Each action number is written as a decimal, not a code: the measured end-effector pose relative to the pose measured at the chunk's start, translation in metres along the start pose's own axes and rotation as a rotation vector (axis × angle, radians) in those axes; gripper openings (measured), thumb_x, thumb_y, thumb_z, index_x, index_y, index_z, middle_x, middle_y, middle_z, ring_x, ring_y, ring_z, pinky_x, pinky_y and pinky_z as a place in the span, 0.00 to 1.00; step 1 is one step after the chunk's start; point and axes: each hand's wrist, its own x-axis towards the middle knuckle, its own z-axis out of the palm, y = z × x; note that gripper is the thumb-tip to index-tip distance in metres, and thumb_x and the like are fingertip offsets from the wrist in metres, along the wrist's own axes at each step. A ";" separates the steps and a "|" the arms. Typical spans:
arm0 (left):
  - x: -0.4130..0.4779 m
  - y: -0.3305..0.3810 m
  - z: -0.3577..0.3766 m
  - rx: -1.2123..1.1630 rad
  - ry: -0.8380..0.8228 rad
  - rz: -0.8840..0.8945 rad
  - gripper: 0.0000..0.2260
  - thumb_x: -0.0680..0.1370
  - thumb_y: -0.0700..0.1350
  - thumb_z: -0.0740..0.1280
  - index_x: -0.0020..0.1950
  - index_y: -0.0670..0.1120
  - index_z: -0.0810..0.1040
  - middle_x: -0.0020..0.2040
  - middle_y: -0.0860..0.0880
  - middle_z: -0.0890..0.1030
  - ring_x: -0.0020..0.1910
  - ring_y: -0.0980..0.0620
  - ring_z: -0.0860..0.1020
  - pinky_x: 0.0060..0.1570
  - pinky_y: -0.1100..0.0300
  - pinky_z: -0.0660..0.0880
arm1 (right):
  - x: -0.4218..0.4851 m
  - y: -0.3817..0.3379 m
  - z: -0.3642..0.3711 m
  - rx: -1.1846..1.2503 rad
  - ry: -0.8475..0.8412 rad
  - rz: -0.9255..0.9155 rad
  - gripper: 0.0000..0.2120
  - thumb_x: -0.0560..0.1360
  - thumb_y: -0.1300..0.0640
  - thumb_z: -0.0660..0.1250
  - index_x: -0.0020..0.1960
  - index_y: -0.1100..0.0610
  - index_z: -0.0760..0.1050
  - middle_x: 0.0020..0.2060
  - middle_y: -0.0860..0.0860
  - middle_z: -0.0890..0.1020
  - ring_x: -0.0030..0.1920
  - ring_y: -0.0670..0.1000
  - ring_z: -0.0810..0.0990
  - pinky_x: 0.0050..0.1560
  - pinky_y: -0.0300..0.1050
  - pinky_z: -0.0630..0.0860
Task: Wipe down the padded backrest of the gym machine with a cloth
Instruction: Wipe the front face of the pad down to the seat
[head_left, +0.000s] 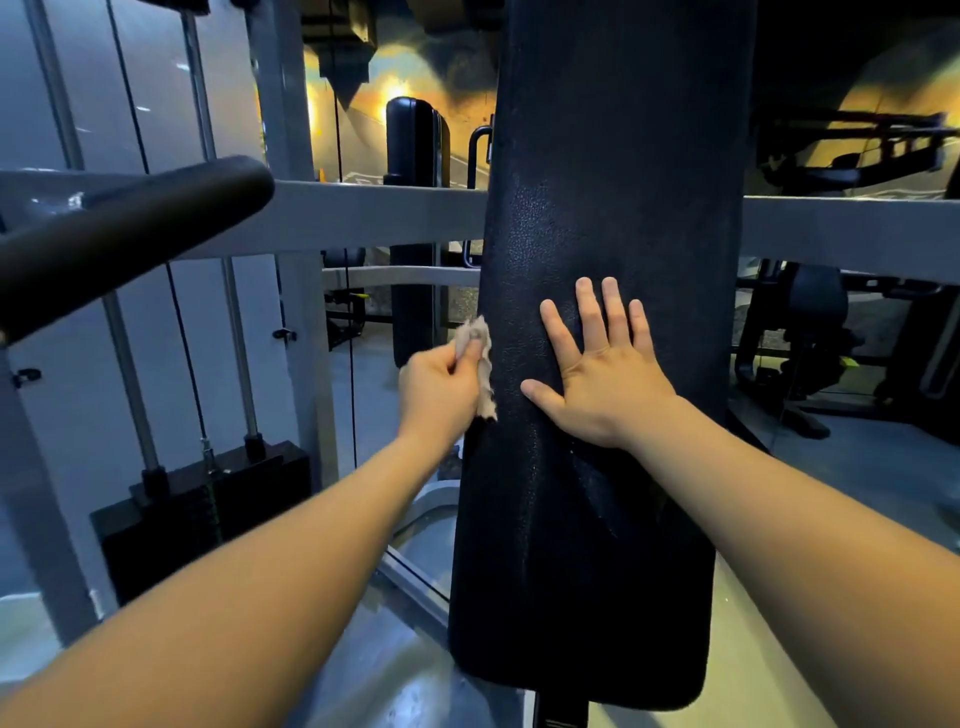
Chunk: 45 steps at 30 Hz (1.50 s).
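Your left hand (441, 387) pinches the cloth (483, 364) at the backrest (597, 218)'s left edge while your right hand (602, 364) lies flat and released on its face; that thin pinch could let the cloth slide off the edge and miss the padding.

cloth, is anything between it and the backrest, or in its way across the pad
Nothing separates them: the cloth, pinched in the left hand, is at the left edge of the backrest. The right hand lies flat on that backrest just right of the cloth, blocking a sideways wipe.
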 end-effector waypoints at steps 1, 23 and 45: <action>-0.017 -0.011 -0.001 -0.013 -0.011 -0.054 0.22 0.82 0.56 0.64 0.35 0.44 0.80 0.28 0.48 0.80 0.29 0.54 0.74 0.33 0.57 0.70 | -0.001 0.000 0.000 -0.010 -0.005 0.000 0.42 0.79 0.28 0.45 0.81 0.48 0.32 0.79 0.59 0.31 0.78 0.62 0.27 0.78 0.63 0.31; -0.041 -0.040 -0.008 -0.152 -0.152 -0.353 0.19 0.83 0.54 0.63 0.39 0.41 0.76 0.30 0.43 0.74 0.28 0.49 0.71 0.31 0.60 0.66 | 0.002 0.000 0.008 -0.047 -0.008 0.007 0.43 0.77 0.26 0.41 0.81 0.48 0.29 0.78 0.59 0.28 0.77 0.63 0.26 0.77 0.64 0.31; -0.031 -0.001 0.002 -0.068 -0.011 -0.170 0.22 0.82 0.55 0.64 0.32 0.43 0.76 0.27 0.48 0.77 0.31 0.51 0.75 0.35 0.56 0.73 | -0.020 -0.007 0.025 -0.041 0.098 0.077 0.42 0.77 0.25 0.39 0.81 0.47 0.30 0.79 0.59 0.31 0.80 0.60 0.32 0.81 0.58 0.40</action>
